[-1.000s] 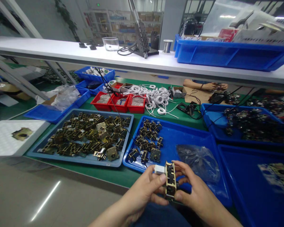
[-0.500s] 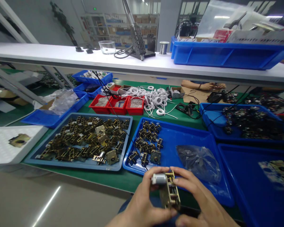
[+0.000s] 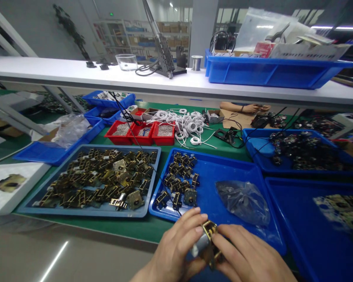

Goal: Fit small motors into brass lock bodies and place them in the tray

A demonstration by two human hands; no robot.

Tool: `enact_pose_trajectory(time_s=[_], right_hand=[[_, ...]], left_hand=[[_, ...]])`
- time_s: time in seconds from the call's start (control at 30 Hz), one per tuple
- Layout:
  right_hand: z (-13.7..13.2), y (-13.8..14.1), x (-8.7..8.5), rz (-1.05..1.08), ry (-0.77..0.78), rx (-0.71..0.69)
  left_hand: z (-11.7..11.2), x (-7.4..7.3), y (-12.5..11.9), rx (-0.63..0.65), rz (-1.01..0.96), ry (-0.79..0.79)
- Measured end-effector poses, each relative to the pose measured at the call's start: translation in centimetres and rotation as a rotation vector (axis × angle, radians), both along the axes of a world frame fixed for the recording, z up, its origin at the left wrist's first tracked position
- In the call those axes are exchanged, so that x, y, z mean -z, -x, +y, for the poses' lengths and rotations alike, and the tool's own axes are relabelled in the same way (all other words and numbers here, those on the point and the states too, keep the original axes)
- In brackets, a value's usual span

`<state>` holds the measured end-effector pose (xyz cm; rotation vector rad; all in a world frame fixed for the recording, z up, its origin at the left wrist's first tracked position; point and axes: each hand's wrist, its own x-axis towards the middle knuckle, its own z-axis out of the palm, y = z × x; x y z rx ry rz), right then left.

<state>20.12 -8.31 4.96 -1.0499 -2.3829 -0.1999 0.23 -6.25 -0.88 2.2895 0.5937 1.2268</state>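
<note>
Both my hands grip one brass-coloured gear motor assembly [image 3: 209, 230] at the bottom of the view, near the front edge of the blue tray. My left hand [image 3: 176, 248] wraps its silver motor can from the left. On the other side, my right hand [image 3: 244, 250] has its fingers on the brass frame. Much of the assembly is hidden by the fingers. Similar assemblies [image 3: 179, 172] stand in the left part of the blue tray [image 3: 217, 164]. Many more fill the grey-blue tray [image 3: 88, 213] to the left.
A clear plastic bag [image 3: 244, 201] lies in the blue tray. Behind are red bins [image 3: 163, 140] of small parts and white coiled cables [image 3: 191, 123]. Above runs a white shelf [image 3: 106, 80] with a soldering iron holder [image 3: 164, 58]. A co-worker's hands [image 3: 253, 108] show beyond.
My hands have turned and tilted the assembly, and my left fingers now lie over its motor and top. The whole view has shifted slightly.
</note>
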Motion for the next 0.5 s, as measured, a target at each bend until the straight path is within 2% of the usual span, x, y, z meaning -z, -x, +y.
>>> enact_pose_trajectory(time_s=[0.23, 0.33, 0.4, 0.43, 0.5], right_hand=[[0.1, 0.9, 1.1, 0.054, 0.041, 0.012], [-0.1, 1.0, 1.3, 0.075, 0.122, -0.008], [0.3, 0.0, 1.7, 0.157, 0.345, -0.043], [0.7, -1.1, 2.1, 0.224, 0.504, 0.004], [2.0, -4.3, 3.6, 0.344, 0.784, 0.253]], left_hand=[[0.3, 0.7, 0.4, -0.020, 0.018, -0.108], [0.2, 1.7, 0.6, -0.010, -0.014, -0.037], [-0.2, 2.4, 0.4, -0.051, -0.082, 0.153], [-0.4, 2.6, 0.3, -0.103, -0.157, 0.305], [-0.8, 2.9, 0.0, -0.232, -0.327, 0.710]])
